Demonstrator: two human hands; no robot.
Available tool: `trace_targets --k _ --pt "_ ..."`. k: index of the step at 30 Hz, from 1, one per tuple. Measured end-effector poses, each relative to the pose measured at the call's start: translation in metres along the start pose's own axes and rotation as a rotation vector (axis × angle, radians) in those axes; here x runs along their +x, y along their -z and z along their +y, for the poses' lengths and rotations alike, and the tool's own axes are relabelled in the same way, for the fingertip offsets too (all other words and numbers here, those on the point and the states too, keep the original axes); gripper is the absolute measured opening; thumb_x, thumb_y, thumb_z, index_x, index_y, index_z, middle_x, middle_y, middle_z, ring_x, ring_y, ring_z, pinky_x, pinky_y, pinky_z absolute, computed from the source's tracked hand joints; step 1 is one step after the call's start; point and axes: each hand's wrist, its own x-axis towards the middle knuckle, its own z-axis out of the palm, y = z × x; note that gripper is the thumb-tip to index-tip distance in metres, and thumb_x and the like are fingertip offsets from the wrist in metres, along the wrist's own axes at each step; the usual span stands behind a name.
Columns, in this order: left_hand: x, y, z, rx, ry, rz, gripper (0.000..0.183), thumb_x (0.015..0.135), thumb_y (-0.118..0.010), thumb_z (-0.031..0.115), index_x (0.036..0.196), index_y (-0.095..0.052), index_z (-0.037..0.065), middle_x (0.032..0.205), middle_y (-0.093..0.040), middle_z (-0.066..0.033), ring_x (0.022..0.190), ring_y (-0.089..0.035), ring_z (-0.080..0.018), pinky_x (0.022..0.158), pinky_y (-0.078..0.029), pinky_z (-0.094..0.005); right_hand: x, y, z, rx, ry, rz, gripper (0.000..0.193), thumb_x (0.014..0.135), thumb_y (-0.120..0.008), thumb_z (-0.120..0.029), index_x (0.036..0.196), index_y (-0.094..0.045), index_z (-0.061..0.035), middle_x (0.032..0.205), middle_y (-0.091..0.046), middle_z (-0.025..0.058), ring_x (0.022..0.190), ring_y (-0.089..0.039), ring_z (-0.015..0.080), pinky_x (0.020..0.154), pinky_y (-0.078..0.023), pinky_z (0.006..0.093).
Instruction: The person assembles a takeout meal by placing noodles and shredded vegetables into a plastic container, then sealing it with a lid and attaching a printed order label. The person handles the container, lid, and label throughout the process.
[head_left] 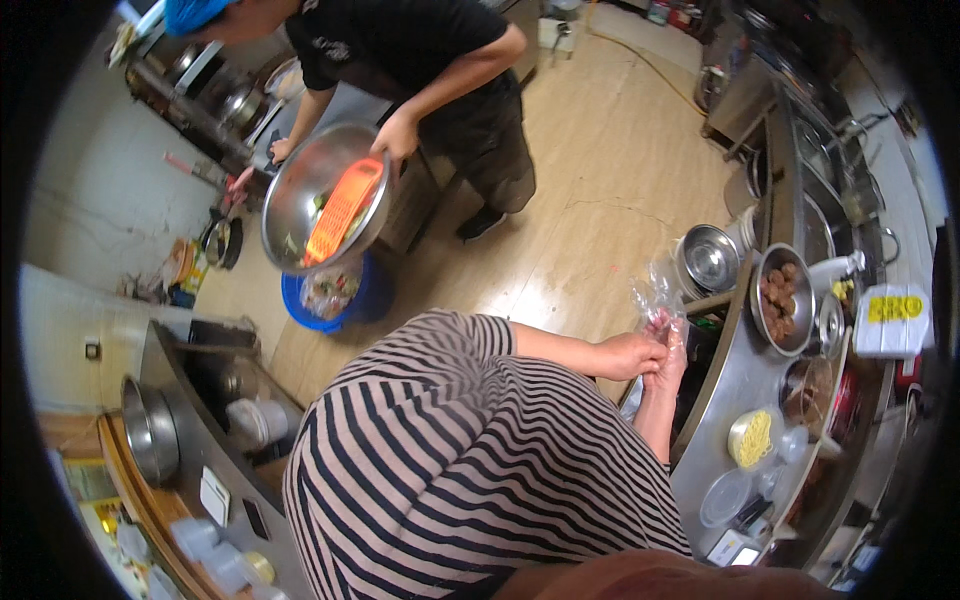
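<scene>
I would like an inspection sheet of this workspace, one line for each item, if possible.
Surface: steel counter on the right, partly covered.
Job's things: thin clear plastic, glove-like, over the right hand.
Clutter: bowl of brown balls, small container of yellow strips, clear round lid.
Hands: left hand closed on the plastic near the right wrist; right finger pose unclear.
Cables: yellow line on the far floor, hose or cable, cannot tell.
Surroundings: co-worker in dark clothes holding a tilted steel bowl, orange slotted tool across it.
</scene>
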Motion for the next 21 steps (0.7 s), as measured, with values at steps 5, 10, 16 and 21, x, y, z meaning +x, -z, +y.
trace_targets --k 5,10,16,21 --pt "-0.014 -0.01 -0.006 -0.005 -0.155 0.048 0.019 0.083 -0.059 0.013 0.101 -0.062 0.005 0.085 -0.062 -0.0177 0.081 -0.06 -0.0338 0.076 -0.047 -0.0407 -0.007 0.014 0.02 0.092 -0.05 -0.082 0.037 0.088 -0.064 -0.033 0.116 -0.056 -0.0097 0.112 -0.056 0.006 0.1 -0.053 0.0198 0.087 -0.047 0.0408" --pt "-0.014 -0.002 -0.002 -0.039 0.078 -0.135 0.02 0.085 -0.059 0.016 0.102 -0.062 0.006 0.084 -0.063 -0.0176 0.078 -0.061 -0.032 0.076 -0.047 -0.0405 -0.001 0.008 0.017 0.126 -0.195 -0.144 0.083 0.082 -0.048 -0.069 0.143 -0.032 -0.0144 0.144 -0.034 0.0108 0.134 -0.028 0.0295 0.099 -0.032 0.0654" --pt "-0.015 0.006 0.005 -0.011 0.142 -0.265 0.013 0.086 -0.057 0.017 0.091 -0.061 0.005 0.08 -0.063 -0.016 0.075 -0.061 -0.0284 0.071 -0.046 -0.0393 -0.004 -0.004 0.029 0.199 -0.4 -0.272 0.102 0.074 -0.033 -0.084 0.149 -0.018 -0.0169 0.154 -0.019 0.0068 0.135 -0.021 0.0456 0.1 -0.023 0.0699" --pt "-0.018 0.006 0.001 -0.01 0.142 -0.324 0.013 0.087 -0.056 0.018 0.086 -0.06 0.005 0.079 -0.062 -0.0154 0.074 -0.06 -0.0271 0.071 -0.045 -0.0398 0.011 0.015 0.043 0.043 -0.413 -0.188 0.102 0.072 -0.035 -0.085 0.147 -0.024 -0.0164 0.15 -0.028 0.0095 0.13 -0.03 0.0444 0.102 -0.029 0.0622"
